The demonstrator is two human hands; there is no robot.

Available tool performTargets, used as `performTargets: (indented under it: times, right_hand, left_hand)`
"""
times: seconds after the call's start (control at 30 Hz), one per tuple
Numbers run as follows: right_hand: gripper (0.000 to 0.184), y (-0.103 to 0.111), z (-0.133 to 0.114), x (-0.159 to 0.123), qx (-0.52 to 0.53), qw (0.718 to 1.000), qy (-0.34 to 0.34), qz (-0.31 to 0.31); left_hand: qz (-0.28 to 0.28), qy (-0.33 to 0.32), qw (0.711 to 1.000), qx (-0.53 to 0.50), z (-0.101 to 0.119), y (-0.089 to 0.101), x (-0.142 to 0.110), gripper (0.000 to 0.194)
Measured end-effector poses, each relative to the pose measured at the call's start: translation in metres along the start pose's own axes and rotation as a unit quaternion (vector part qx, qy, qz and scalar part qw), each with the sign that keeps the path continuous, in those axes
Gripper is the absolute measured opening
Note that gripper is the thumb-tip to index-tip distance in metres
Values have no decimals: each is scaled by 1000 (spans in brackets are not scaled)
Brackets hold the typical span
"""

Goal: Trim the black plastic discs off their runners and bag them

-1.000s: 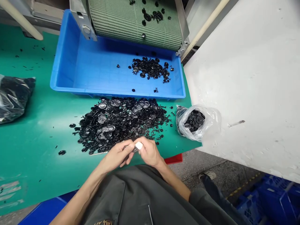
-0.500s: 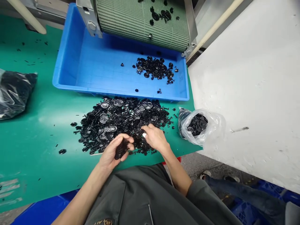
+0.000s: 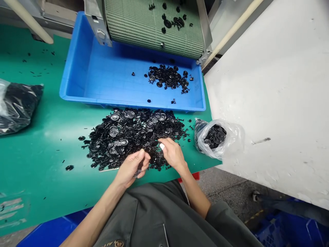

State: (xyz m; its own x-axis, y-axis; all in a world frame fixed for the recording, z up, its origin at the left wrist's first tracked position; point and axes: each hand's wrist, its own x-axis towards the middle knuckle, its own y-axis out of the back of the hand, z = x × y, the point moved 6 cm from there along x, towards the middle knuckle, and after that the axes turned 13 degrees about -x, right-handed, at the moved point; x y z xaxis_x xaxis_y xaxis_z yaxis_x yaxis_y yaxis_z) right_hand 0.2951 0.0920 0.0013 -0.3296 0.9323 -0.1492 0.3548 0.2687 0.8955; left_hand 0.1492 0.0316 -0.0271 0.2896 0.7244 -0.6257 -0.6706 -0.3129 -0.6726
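My left hand (image 3: 133, 167) is curled closed around several black round discs (image 3: 138, 171), partly hidden by its fingers, at the near edge of a big heap. That heap of black plastic parts (image 3: 115, 132) mixes round discs with small stemmed pieces. Over its near right side, my right hand (image 3: 172, 153) points its fingers and thumb at the parts, with a white cover (image 3: 162, 146) on the thumb. Its fingers are drawn together at the heap, and what they pinch, if anything, is too small to make out.
Beyond the heap stands a blue tray (image 3: 102, 100) holding similar parts, under the end of a green conveyor belt (image 3: 138, 34). An open clear bag of black discs (image 3: 215, 135) leans by the white panel (image 3: 269, 85). Another filled bag (image 3: 19, 108) lies left on the green table (image 3: 59, 185).
My hands were together over the discs a second ago; my right hand then moved away to the heap and stays there. My left fingers have closed further over the discs.
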Motion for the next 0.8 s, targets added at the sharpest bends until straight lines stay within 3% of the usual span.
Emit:
performTargets:
  times: [0.1,0.17,0.3,0.43,0.6,0.8]
  right_hand:
    - [44,-9,-9,5,-79,996,8,-38]
    - [38,-11,-11,9,-76,997,10,-27]
    - [32,-1,-8,7,63,995,32,63]
    - [29,15,-7,-9,160,974,92,127]
    - [34,23,-22,-28,171,963,183,102]
    - [41,12,-17,-29,256,965,58,19]
  left_hand:
    - [13,-5,1000,-10,2,0,-2,47]
    - [27,-23,999,8,5,1,-4,45]
    - [35,-63,994,80,10,-3,-6,44]
    - [25,-39,996,72,5,-10,-1,48]
    - [-4,-18,998,64,4,-19,6,39]
    - [-1,-73,991,116,11,-17,2,33]
